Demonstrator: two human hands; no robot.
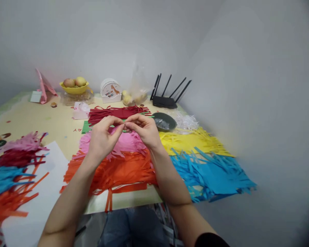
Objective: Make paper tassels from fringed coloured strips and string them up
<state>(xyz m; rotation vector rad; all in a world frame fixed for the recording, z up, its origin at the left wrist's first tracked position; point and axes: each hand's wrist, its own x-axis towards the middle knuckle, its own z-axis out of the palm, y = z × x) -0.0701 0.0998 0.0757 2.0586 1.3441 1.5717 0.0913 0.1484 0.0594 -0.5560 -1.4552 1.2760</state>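
My left hand [103, 137] and my right hand [143, 129] meet above the table, fingertips pinched together on a thin strip of paper [124, 128] that is too small to name by colour. Under them lie piles of cut paper strips: pink [128, 141], orange [118, 171], dark red [113, 113], yellow [193, 140] and blue [211, 171]. A green sheet [86, 127] pokes out beside the red pile.
More mixed strips [12, 171] and a white sheet [43, 206] lie at the left. At the back stand a yellow fruit bowl [74, 88], a round white box [110, 90], a black router [167, 99] and a dark bowl [164, 121]. The wall closes in on the right.
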